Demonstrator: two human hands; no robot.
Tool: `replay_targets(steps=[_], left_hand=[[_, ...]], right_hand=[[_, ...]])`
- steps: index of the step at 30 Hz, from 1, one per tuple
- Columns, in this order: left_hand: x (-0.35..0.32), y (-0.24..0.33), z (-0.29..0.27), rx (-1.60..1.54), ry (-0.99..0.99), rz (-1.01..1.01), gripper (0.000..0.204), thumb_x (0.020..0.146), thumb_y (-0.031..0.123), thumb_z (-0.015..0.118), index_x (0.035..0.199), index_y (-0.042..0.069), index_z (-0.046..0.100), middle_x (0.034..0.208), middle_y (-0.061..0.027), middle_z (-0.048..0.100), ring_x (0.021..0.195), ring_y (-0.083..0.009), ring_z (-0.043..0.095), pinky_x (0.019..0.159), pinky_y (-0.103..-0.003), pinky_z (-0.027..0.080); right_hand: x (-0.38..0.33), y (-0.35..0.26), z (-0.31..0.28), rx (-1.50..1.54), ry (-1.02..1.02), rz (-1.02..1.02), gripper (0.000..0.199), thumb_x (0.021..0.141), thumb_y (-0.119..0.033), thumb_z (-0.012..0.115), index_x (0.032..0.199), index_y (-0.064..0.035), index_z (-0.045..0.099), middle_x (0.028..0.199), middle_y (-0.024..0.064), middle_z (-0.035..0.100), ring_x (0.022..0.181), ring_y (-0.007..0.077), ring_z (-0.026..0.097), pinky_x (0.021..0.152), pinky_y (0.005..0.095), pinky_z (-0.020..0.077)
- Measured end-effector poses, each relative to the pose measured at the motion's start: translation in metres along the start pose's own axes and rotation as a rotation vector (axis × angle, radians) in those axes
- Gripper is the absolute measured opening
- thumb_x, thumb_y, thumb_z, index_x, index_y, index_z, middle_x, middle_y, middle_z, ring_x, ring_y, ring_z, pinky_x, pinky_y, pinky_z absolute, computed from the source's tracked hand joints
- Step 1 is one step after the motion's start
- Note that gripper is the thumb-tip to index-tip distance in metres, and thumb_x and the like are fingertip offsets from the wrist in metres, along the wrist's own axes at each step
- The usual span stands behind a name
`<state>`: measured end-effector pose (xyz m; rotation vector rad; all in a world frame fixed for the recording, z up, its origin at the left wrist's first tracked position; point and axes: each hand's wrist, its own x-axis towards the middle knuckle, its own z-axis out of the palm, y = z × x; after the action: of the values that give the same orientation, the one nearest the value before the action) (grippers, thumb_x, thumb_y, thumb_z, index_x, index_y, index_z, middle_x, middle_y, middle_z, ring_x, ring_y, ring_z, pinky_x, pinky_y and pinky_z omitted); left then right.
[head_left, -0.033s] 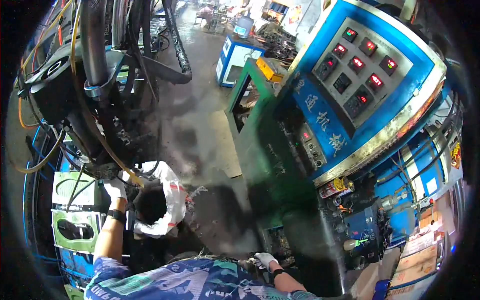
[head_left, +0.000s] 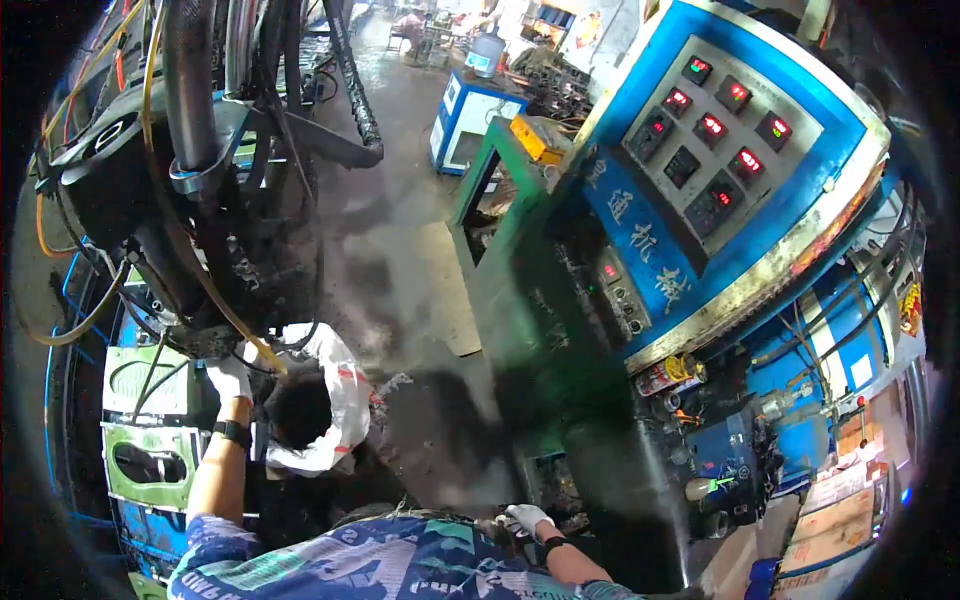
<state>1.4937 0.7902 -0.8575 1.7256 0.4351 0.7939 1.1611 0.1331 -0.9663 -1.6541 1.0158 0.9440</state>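
Note:
My left hand [head_left: 229, 379], in a white glove, reaches up under the dark machine head [head_left: 203, 340]. Its fingertips are lost against the head, so their grip cannot be made out. Beside that hand are green metal moulds [head_left: 185, 440] in a row, one with a rounded opening. Just right of the hand sits a white sack [head_left: 347, 405] with its mouth wide and dark inside. My right hand [head_left: 527, 518], also white-gloved, is low near my body by the green machine frame. Its fingers curl round something small that I cannot make out.
A blue control cabinet [head_left: 655, 275] with red-lit displays leans over the right side on a green frame [head_left: 510, 290]. Hoses and a thick metal column [head_left: 190, 90] hang at upper left. A can [head_left: 665, 377] stands on the right ledge. Farther back is a blue-white cabinet [head_left: 468, 125].

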Motion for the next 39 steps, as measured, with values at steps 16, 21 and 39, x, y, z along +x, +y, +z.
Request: replay_targets(steps=[16, 21, 39], left_hand=[[-0.011, -0.013, 0.016, -0.295, 0.063, -0.010, 0.035, 0.091, 0.002, 0.077, 0.125, 0.000, 0.068, 0.117, -0.0123, 0.075, 0.102, -0.0209, 0.069, 0.094, -0.034, 0.055], [0.032, 0.005, -0.053, 0.363, -0.768, 0.290, 0.029, 0.094, 0.006, 0.075, 0.123, 0.002, 0.071, 0.118, -0.0121, 0.075, 0.103, -0.0243, 0.069, 0.096, -0.036, 0.055], [0.030, -0.029, -0.051, 0.224, -0.571, 0.061, 0.024, 0.097, 0.017, 0.069, 0.115, 0.002, 0.076, 0.102, -0.0108, 0.079, 0.089, -0.0233, 0.071, 0.086, -0.035, 0.055]], right_hand=[[0.023, 0.005, -0.003, -0.120, -0.074, 0.003, 0.036, 0.103, -0.046, 0.057, 0.106, -0.0118, 0.070, 0.096, 0.0039, 0.071, 0.081, 0.0184, 0.066, 0.068, 0.0386, 0.0540], [0.014, 0.002, 0.003, -0.213, -0.003, -0.020, 0.036, 0.102, -0.045, 0.057, 0.107, -0.0122, 0.070, 0.095, 0.0027, 0.071, 0.080, 0.0174, 0.065, 0.069, 0.0379, 0.0534], [-0.004, 0.015, 0.018, -0.479, 0.015, -0.203, 0.044, 0.109, -0.047, 0.047, 0.118, -0.0084, 0.067, 0.104, 0.0056, 0.075, 0.083, 0.0184, 0.067, 0.069, 0.0355, 0.0562]])
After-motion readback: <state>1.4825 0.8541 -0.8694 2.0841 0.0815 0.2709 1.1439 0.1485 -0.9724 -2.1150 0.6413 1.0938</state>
